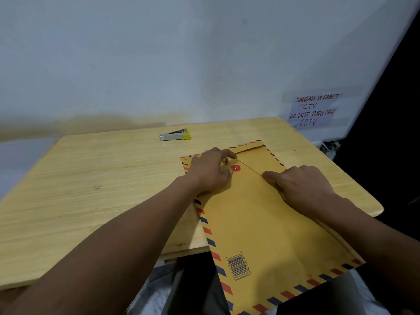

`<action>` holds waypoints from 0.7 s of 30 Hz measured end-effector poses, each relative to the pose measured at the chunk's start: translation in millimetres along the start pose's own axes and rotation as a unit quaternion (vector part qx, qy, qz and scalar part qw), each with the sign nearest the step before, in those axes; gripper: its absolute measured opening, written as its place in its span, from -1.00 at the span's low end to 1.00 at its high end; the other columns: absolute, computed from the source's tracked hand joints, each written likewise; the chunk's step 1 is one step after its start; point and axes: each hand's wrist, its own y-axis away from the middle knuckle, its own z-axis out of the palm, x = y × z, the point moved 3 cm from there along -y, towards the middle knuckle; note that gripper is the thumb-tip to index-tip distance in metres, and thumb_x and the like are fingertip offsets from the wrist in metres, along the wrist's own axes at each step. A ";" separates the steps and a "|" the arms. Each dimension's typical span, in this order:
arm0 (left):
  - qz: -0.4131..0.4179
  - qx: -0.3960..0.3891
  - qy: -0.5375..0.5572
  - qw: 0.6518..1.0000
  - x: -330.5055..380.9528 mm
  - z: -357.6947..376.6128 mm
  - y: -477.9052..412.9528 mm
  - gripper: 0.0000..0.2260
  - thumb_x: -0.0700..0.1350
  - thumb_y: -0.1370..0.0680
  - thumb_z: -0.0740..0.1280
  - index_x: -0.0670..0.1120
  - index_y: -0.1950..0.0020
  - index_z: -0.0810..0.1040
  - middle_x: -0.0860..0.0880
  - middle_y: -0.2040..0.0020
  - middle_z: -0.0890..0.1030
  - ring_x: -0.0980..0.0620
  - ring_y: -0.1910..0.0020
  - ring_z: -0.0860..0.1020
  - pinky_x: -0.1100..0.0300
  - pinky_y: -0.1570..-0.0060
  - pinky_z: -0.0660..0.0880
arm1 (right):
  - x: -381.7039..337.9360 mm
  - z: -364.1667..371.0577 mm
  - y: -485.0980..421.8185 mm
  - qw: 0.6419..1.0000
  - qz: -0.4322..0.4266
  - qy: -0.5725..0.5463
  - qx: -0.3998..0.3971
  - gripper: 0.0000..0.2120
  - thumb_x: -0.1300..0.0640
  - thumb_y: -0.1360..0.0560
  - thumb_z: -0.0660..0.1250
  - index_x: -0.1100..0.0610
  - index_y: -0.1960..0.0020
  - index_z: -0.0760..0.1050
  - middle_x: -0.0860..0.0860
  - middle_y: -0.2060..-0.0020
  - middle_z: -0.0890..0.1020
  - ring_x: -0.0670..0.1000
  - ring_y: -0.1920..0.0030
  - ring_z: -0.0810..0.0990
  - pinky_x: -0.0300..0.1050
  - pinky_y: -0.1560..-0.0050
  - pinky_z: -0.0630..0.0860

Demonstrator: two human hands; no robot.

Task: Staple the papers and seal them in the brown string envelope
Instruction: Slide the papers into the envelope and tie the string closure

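1. A pale wall is seen far beyond both hands.
2. A light wooden surface is spread under the hands, and most of it is to the left of them.
3. The brown string envelope is laid flat and a bit turned on the right part of the surface, under both hands. Its near end is hung over the near edge of the surface. Red and blue stripes are printed round its rim.
4. The left hand is rested on the top left part of the envelope. Its fingers are bent. Whether anything is pinched by them cannot be told.
5. The right hand is laid on the right side of the envelope. Its fingers are held nearly straight, with the tips pressed on the edge of the flap. Nothing is held by them.
6. The flap is folded down between the two sets of fingers.
7. A paper note is stuck on the wall, beyond the right fingers and well apart from them.
8. A silver stapler with a yellow end is laid on the surface, beyond the left fingers and well apart.
9. A small red disc is fixed on the envelope, just beside the left thumb tip.
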 end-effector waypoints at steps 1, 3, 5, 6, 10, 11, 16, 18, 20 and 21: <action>0.004 -0.007 -0.012 1.000 0.6 0.4 0.5 -0.57 0.03 -0.56 0.35 0.22 -0.42 0.41 0.04 -0.22 0.52 -0.08 -0.31 0.46 -0.29 -0.36 0.33 | -2.7 -1.4 -1.7 1.000 -0.012 0.016 -0.005 -0.66 0.15 -0.63 0.05 -0.13 -0.35 0.32 -0.01 0.27 0.55 0.08 0.36 0.44 -0.11 0.36 0.36; 0.011 -0.021 -0.047 0.999 1.4 1.7 1.6 -0.53 0.04 -0.60 0.30 0.25 -0.49 0.31 0.01 -0.31 0.47 -0.10 -0.38 0.41 -0.33 -0.38 0.28 | -7.4 -3.6 -6.0 0.999 -0.029 0.041 -0.015 -0.66 0.17 -0.62 0.07 -0.08 -0.35 0.31 -0.03 0.29 0.51 0.06 0.37 0.43 -0.12 0.41 0.33; 0.023 -0.037 -0.092 0.995 2.1 3.7 2.3 -0.56 0.06 -0.63 0.23 0.28 -0.51 0.29 -0.03 -0.37 0.41 -0.11 -0.41 0.36 -0.34 -0.38 0.27 | -13.1 -7.0 -9.3 0.997 -0.045 0.060 -0.027 -0.65 0.18 -0.63 0.08 -0.04 -0.39 0.30 -0.04 0.33 0.42 0.04 0.38 0.39 -0.13 0.46 0.24; 0.028 -0.043 -0.109 0.993 2.6 4.4 2.5 -0.59 0.07 -0.64 0.20 0.29 -0.49 0.31 -0.04 -0.38 0.38 -0.11 -0.42 0.34 -0.34 -0.38 0.26 | -16.3 -8.9 -10.2 0.996 -0.052 0.063 -0.031 -0.64 0.17 -0.64 0.08 -0.03 -0.41 0.28 -0.04 0.35 0.36 0.02 0.40 0.36 -0.14 0.47 0.20; 0.032 -0.045 -0.110 0.992 3.3 4.6 1.8 -0.67 0.06 -0.64 0.19 0.29 -0.41 0.43 -0.04 -0.36 0.37 -0.12 -0.42 0.33 -0.36 -0.38 0.23 | -23.7 -12.3 -10.3 0.996 -0.070 0.047 -0.022 -0.66 0.13 -0.65 0.08 -0.04 -0.40 0.29 -0.05 0.33 0.41 0.01 0.38 0.39 -0.13 0.45 0.21; 0.032 -0.041 -0.106 0.993 2.9 4.6 1.8 -0.67 0.06 -0.64 0.20 0.28 -0.40 0.44 -0.03 -0.36 0.38 -0.12 -0.42 0.33 -0.36 -0.38 0.23 | -24.6 -13.1 -9.5 0.996 -0.074 0.037 -0.018 -0.68 0.11 -0.65 0.07 -0.04 -0.39 0.31 -0.04 0.28 0.47 0.04 0.33 0.46 -0.13 0.43 0.22; 0.024 -0.036 -0.109 0.993 2.0 7.4 1.4 -0.68 0.07 -0.61 0.21 0.26 -0.37 0.44 -0.02 -0.39 0.37 -0.15 -0.46 0.29 -0.37 -0.41 0.20 | -30.3 -20.8 -6.4 0.995 -0.091 -0.041 0.010 -0.70 -0.03 -0.64 0.07 -0.08 -0.31 0.42 -0.07 0.09 0.63 0.02 0.16 0.56 -0.14 0.32 0.30; 0.019 -0.035 -0.105 0.994 1.8 7.8 1.3 -0.68 0.07 -0.60 0.22 0.25 -0.35 0.44 -0.03 -0.41 0.36 -0.16 -0.47 0.28 -0.37 -0.42 0.18 | -32.3 -21.8 -5.4 0.993 -0.086 -0.078 0.024 -0.71 -0.05 -0.63 0.09 -0.09 -0.28 0.45 -0.08 0.06 0.65 0.02 0.10 0.59 -0.11 0.24 0.40; 0.018 -0.033 -0.097 0.995 0.2 8.3 1.4 -0.69 0.07 -0.60 0.22 0.25 -0.35 0.44 -0.02 -0.42 0.36 -0.18 -0.50 0.25 -0.36 -0.44 0.15 | -35.1 -21.8 -5.1 0.990 -0.080 -0.114 0.031 -0.72 -0.06 -0.63 0.11 -0.09 -0.26 0.49 -0.08 0.06 0.66 0.02 0.07 0.60 -0.10 0.21 0.39; 0.018 -0.032 -0.094 0.995 -1.1 8.8 1.3 -0.68 0.07 -0.60 0.22 0.25 -0.36 0.44 -0.02 -0.43 0.36 -0.18 -0.51 0.24 -0.36 -0.44 0.14 | -36.9 -21.2 -5.3 0.987 -0.077 -0.136 0.035 -0.73 -0.06 -0.63 0.13 -0.08 -0.25 0.51 -0.08 0.08 0.66 0.01 0.08 0.59 -0.11 0.20 0.37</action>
